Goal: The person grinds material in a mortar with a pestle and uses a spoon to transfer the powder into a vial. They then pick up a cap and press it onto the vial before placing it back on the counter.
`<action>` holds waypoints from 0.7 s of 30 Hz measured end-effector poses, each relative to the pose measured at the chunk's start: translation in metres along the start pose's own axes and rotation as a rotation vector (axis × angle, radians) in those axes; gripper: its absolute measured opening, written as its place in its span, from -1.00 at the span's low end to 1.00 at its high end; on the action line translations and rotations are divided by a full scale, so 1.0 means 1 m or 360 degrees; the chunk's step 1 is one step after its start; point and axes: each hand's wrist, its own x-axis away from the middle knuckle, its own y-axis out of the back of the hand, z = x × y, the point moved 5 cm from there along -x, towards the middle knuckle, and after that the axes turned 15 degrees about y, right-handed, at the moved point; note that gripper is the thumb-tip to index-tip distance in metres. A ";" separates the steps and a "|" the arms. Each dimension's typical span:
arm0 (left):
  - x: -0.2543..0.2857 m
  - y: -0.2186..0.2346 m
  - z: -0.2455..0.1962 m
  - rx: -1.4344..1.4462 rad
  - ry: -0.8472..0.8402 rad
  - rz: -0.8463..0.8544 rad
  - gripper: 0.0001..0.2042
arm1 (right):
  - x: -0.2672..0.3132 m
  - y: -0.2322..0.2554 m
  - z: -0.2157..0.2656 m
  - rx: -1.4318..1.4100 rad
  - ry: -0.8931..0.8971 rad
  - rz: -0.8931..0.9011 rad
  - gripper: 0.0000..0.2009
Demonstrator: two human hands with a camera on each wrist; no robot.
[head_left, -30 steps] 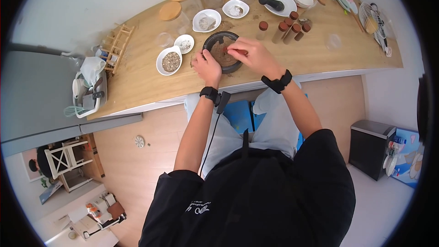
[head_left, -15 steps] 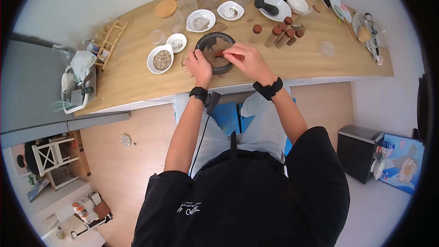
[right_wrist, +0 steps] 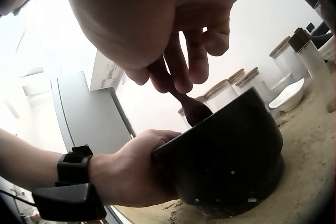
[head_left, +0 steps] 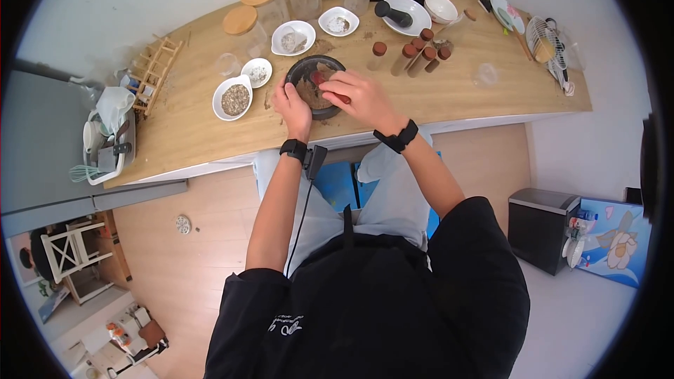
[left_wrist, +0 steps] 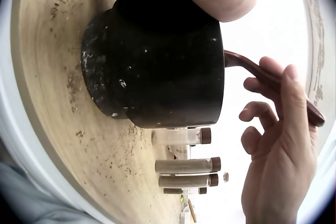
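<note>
A dark mortar (head_left: 315,114) with brown powder (head_left: 313,92) inside stands near the table's front edge. The left hand (head_left: 293,114) grips its left side, the thumb near the rim. In the right hand (head_left: 361,102) a red-brown spoon (head_left: 342,98) is pinched, its bowl inside the mortar. The left wrist view shows the mortar's speckled wall (left_wrist: 163,66) and the right hand (left_wrist: 281,145) around the spoon handle (left_wrist: 257,69). From the right wrist, the spoon (right_wrist: 193,109) dips behind the mortar's rim, and the left hand (right_wrist: 134,169) lies against the wall.
White dishes (head_left: 225,113) of grains and powders stand left of and behind the mortar. Behind them are wood-lidded jars (head_left: 263,12). Brown-capped bottles (head_left: 403,61) and a plate with a pestle (head_left: 419,27) stand to the right. Loose powder (head_left: 324,46) lies on the table (head_left: 189,126).
The head view has shifted, so the whole table appears further left. The spoon's bowl and the right hand have moved within the mortar, and the powder's shape differs. The left hand keeps its grip.
</note>
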 end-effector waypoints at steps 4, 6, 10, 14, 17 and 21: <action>-0.003 -0.001 0.003 -0.0001 -0.0075 0.0013 -0.63 | -0.005 0.000 -0.003 0.0170 0.0126 0.0147 -0.87; 0.002 0.001 -0.002 -0.0050 -0.0104 -0.0041 -0.65 | 0.004 -0.009 0.007 0.0233 0.0114 0.0342 -0.88; 0.003 0.002 -0.003 -0.0021 -0.0115 -0.0049 -0.65 | 0.011 -0.012 0.020 0.0163 -0.0003 0.0434 -0.88; 0.004 0.002 -0.002 -0.0023 -0.0110 -0.0080 -0.66 | 0.005 -0.005 0.017 0.0185 0.0044 0.0147 -0.89; 0.005 0.002 -0.004 -0.0013 -0.0128 -0.0059 -0.66 | 0.010 -0.008 0.014 0.0297 0.0008 0.0105 -0.87; 0.001 0.001 0.002 -0.0022 -0.0153 -0.0052 -0.66 | 0.020 -0.016 0.024 0.0230 -0.0139 0.0136 -0.86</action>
